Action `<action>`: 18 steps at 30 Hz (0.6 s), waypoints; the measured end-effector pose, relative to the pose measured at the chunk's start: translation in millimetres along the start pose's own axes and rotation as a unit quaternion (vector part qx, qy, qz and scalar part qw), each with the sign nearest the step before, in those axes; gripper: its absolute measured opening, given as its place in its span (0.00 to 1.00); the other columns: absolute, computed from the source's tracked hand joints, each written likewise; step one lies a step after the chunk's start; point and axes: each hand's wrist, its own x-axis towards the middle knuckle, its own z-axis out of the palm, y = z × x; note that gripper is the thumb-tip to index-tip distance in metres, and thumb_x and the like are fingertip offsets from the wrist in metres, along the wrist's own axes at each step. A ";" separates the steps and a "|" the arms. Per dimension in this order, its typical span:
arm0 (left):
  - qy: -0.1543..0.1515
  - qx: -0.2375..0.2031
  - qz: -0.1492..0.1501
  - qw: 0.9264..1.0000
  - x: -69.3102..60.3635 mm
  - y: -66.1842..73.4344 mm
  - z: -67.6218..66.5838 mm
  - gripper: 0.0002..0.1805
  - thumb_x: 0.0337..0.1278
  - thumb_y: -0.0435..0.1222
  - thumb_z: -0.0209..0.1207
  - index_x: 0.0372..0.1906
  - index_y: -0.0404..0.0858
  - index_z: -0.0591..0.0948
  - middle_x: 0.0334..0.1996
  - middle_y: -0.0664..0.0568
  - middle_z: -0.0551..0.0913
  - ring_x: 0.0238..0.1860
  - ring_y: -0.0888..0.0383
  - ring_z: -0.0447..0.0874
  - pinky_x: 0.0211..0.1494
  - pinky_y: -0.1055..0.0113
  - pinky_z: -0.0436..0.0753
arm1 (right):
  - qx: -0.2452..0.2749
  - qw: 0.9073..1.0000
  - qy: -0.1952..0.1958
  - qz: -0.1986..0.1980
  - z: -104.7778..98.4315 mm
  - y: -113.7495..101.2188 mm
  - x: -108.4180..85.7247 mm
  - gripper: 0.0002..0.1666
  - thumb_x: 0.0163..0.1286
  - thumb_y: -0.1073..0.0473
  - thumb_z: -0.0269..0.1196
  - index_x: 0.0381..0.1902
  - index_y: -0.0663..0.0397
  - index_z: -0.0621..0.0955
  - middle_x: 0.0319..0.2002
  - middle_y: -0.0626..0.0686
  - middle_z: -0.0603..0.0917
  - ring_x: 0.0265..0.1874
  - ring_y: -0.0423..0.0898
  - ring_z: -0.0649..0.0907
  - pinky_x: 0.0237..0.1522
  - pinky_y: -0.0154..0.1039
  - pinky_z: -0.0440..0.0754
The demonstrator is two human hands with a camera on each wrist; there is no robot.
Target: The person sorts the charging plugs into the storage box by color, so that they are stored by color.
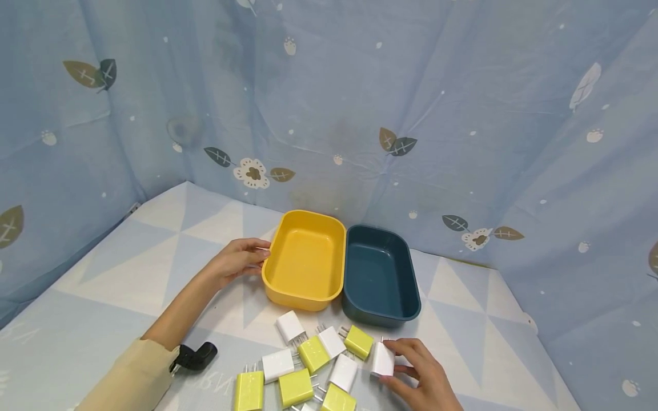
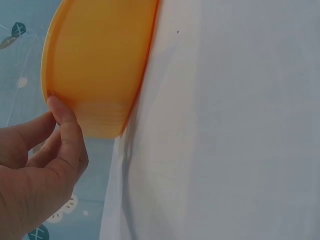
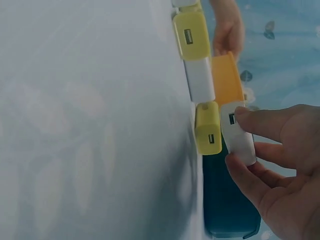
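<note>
White plug charger [image 1: 382,361] pinched in right hand [image 1: 425,375], upright yellow bin [image 1: 306,260], left hand [image 1: 237,260] at its rim

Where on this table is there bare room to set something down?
Tablecloth is bare right of the teal bin and right hand, and between the left hand and the left-side curtain. Both that bin and the yellow bin are bare inside. Crowded: in front of the bins, where chargers cluster.
</note>
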 end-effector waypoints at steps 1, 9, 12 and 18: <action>0.000 -0.001 0.001 1.000 -0.1 0.0 0.2 0.23 0.71 0.31 0.55 0.64 0.23 0.69 0.42 0.46 0.82 0.37 0.58 0.81 0.41 0.68 0.86 | 0.004 1.000 0.000 0.002 -0.6 -1.6 0.0 0.32 0.56 0.57 0.76 0.59 0.53 0.80 0.50 0.52 0.74 0.48 0.49 0.79 0.45 0.35 0.86; -0.006 0.005 0.010 1.000 1.8 0.6 3.7 0.23 0.71 0.31 0.55 0.64 0.22 0.70 0.43 0.44 0.82 0.37 0.58 0.81 0.41 0.68 0.86 | 0.027 0.999 0.027 0.010 -5.1 -15.5 -5.3 0.34 0.53 0.60 0.77 0.59 0.53 0.81 0.50 0.52 0.75 0.47 0.48 0.79 0.44 0.37 0.87; 0.001 0.010 0.007 1.000 1.2 0.1 2.4 0.22 0.71 0.31 0.55 0.64 0.23 0.70 0.43 0.45 0.82 0.37 0.58 0.81 0.41 0.68 0.86 | 0.021 0.999 0.038 0.000 -4.6 -20.5 -4.1 0.34 0.52 0.62 0.78 0.58 0.49 0.81 0.49 0.49 0.76 0.47 0.46 0.80 0.44 0.38 0.87; -0.002 0.010 0.008 1.000 0.6 -2.1 -0.7 0.23 0.71 0.31 0.54 0.64 0.22 0.70 0.41 0.46 0.82 0.36 0.58 0.81 0.41 0.67 0.87 | -0.001 0.999 0.046 -0.011 -7.1 -31.9 1.2 0.32 0.52 0.61 0.77 0.56 0.40 0.82 0.46 0.45 0.77 0.47 0.45 0.80 0.44 0.38 0.87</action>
